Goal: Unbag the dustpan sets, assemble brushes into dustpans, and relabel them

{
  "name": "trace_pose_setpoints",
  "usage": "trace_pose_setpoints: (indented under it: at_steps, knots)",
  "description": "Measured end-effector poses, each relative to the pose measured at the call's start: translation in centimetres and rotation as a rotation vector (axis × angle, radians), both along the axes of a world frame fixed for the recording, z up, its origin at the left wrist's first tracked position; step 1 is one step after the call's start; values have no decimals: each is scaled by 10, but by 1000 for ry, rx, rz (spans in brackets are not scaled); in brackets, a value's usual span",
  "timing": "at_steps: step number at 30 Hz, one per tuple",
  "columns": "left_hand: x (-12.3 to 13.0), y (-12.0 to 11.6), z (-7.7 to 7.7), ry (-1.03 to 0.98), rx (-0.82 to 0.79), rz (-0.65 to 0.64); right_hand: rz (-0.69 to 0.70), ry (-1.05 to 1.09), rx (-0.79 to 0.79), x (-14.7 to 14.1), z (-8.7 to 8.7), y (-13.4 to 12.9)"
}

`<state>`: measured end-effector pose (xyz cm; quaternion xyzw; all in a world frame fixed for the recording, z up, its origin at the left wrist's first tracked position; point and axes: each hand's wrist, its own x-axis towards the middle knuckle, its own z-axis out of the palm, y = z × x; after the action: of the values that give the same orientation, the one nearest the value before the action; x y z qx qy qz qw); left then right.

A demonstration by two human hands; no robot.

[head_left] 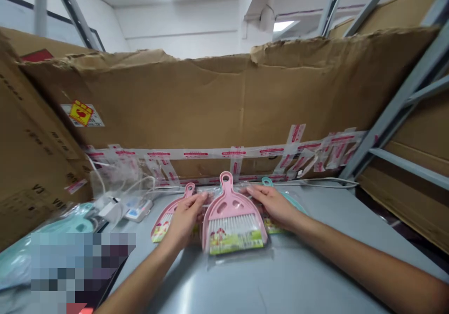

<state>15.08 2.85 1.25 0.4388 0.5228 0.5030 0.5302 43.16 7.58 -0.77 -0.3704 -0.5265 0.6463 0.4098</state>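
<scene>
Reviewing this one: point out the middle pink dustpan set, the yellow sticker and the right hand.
Middle pink dustpan set (pixel 234 222): head view, on the white brush bristles.
Yellow sticker (pixel 81 113): head view, on its centre.
Right hand (pixel 275 206): head view, back of the hand.

At seven o'clock from centre, the left hand (pixel 185 216) hides part of a pink dustpan set (pixel 167 213); the bottom edge cuts off the left forearm (pixel 147 267). Between four and five o'clock, the right hand (pixel 274 204) covers much of a teal set (pixel 293 200); the right edge crops the right forearm (pixel 368 260). Print on the middle set (pixel 234 220) is too small to read. Towards eight o'clock, a pixelated patch (pixel 70 267) adjoins teal packages (pixel 66 223), cropped at left
</scene>
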Motion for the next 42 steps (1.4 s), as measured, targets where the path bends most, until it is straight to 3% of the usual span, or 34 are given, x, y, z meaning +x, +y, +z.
trace_pose_setpoints:
  at_steps: [5, 10, 19, 26, 35, 38, 42]
  knots:
    - [-1, -11, -13, -55, -253, -42, 6, -110, -181, 6, -10, -2]
    - [-6, -23, -27, -265, -391, -72, -11, -108, -223, 1, -11, -3]
    - [-2, -26, -27, -233, -272, -151, 134, -65, -258, 7, -4, -8]
    - [0, -25, -27, -300, -258, -184, 71, 72, -289, 2, -8, -8]
    - [0, -32, -19, -276, -229, -224, 109, 114, -309, -9, -16, -9]
    - [-2, -33, -14, -278, -183, -233, 133, 113, -312, -7, -7, -5]
    - [-2, -32, -8, -277, -143, -271, 214, 40, -273, -3, 21, 16]
